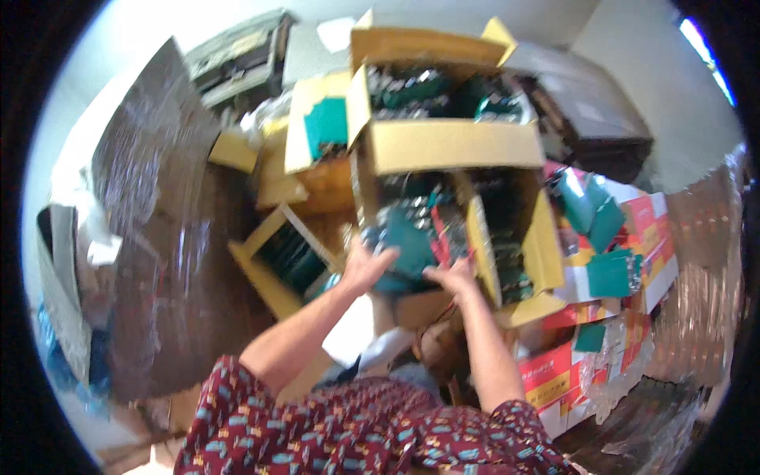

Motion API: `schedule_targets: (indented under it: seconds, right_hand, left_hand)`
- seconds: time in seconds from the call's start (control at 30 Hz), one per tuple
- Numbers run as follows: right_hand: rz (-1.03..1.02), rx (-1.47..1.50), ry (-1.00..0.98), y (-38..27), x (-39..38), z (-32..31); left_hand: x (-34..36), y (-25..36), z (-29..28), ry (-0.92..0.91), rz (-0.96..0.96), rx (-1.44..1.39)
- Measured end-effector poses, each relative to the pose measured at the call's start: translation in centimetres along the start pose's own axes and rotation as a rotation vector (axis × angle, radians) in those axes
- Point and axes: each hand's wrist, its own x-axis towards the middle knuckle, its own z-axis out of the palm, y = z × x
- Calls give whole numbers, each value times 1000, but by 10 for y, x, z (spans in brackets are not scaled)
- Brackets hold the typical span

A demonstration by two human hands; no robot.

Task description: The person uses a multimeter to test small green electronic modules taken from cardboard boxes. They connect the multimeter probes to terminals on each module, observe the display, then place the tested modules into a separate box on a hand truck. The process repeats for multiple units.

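Observation:
A green circuit board (405,244) with parts along its far edge is held low over the front of an open cardboard box (459,146). My left hand (366,265) grips the board's left side, thumb on top. At its right edge, my right hand (454,277) is closed, thumb on the board. Red wires (439,226) run beside the board toward my right hand; whether they are attached is too blurred to tell. More boards stand packed in the box's right compartment (505,237), and others (412,89) lie in its far section.
A smaller open carton (265,273) of dark green boards is tilted at my left. Loose boards (613,273) rest on red and white cartons (554,372) at my right. A tall film-wrapped brown stack (154,237) stands far left, another wrapped stack (693,277) far right.

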Motion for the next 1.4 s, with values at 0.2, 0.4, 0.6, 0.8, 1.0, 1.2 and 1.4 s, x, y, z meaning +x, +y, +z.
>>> schedule_targets:
  seconds: [0.2,0.4,0.6,0.8,1.0,1.2,1.4]
  right_hand:
    - [121,29,26,37,-3,-11]
    - [128,194,-101,-23,-58,6]
    - [118,211,-179,-35,-97,32]
    - [134,103,-307,-32,-122,64]
    - [217,112,-347,-18,-146,98]
    - [338,143,-401,20,-162,133]
    - [335,-24,-476,45,-172,157]
  left_hand:
    - [-5,39,-19,-30,45,161]
    - [-61,90,-124,-8,17,176]
    - [-94,77,-196,89,40,225]
    - [-75,-44,-211,114,-26,320]
    - [-55,-139,-177,4,-116,561]
    - [-48,-205,-141,-190,33,680]
    - [-18,-236,-115,-362,61,811]
